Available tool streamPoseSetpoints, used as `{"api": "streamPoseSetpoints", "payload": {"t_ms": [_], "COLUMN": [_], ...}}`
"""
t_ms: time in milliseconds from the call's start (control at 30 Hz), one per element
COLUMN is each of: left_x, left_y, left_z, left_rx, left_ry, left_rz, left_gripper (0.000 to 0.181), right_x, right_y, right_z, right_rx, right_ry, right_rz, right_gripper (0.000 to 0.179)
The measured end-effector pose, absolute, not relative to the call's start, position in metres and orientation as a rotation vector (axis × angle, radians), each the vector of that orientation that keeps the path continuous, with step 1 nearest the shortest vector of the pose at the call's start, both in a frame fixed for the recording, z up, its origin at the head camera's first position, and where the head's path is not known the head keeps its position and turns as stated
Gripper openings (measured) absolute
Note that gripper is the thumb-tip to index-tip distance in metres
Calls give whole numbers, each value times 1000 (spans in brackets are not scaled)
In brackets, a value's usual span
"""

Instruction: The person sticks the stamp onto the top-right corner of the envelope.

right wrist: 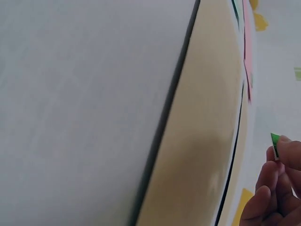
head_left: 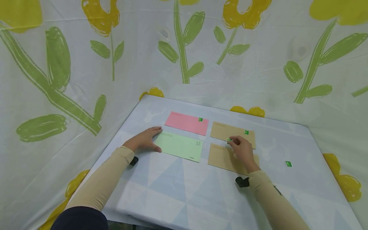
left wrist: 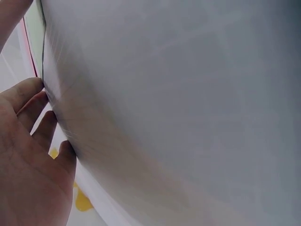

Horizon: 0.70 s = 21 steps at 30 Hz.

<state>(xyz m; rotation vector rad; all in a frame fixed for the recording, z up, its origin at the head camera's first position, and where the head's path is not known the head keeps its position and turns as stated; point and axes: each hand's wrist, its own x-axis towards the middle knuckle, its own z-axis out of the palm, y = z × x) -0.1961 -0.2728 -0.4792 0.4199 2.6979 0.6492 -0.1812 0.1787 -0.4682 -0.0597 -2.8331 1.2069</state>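
— What lies closest?

— The near brown envelope (head_left: 222, 158), with a loose stamp (head_left: 288, 164) on the tablecloth (head_left: 290, 182) well off to its right. To its left is the green envelope (head_left: 179, 146); the left hand (head_left: 146, 139) rests at that envelope's left edge, fingers spread, clasping nothing.

— And the right hand (head_left: 242, 150)?

— Pinching a small green stamp (head_left: 229, 140) between thumb and finger, above the brown envelopes. Farther back, the far brown envelope (head_left: 230, 130) and the pink envelope (head_left: 185, 122) each bear a stamp near the right end. Behind everything hangs the flowered curtain (head_left: 138, 57).

— What could go wrong?

— So small a stamp might slip or twist in that fingertip hold — or cling to the skin, if it's sticky, which I can't tell. The right wrist, crossing low over the near brown envelope, might nudge it askew; a drag of the left fingers could shift the green one.

— Do the views differ?

— The right wrist view shows the pinched stamp tilted and apart from the paper, a height the head view hardly gives. Only the head view shows the loose stamp.
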Motion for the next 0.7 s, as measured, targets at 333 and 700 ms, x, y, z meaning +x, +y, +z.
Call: {"api": "streamPoseSetpoints", "payload": {"t_ms": [333,700], "left_x": [-195,-196], "left_y": [-272,-273], "left_z": [-479,-480], "left_rx": [417,420], "left_ry": [2703,2704], "left_rz": [644,645], "left_gripper": [116,117], "right_x": [-183,-184], "right_y": [164,151], "right_z": [-471,-471], "right_rx": [-13,-16], "right_ry": [-2831,-2829], "right_rz": [1210,1265], "right_gripper": [27,27]}}
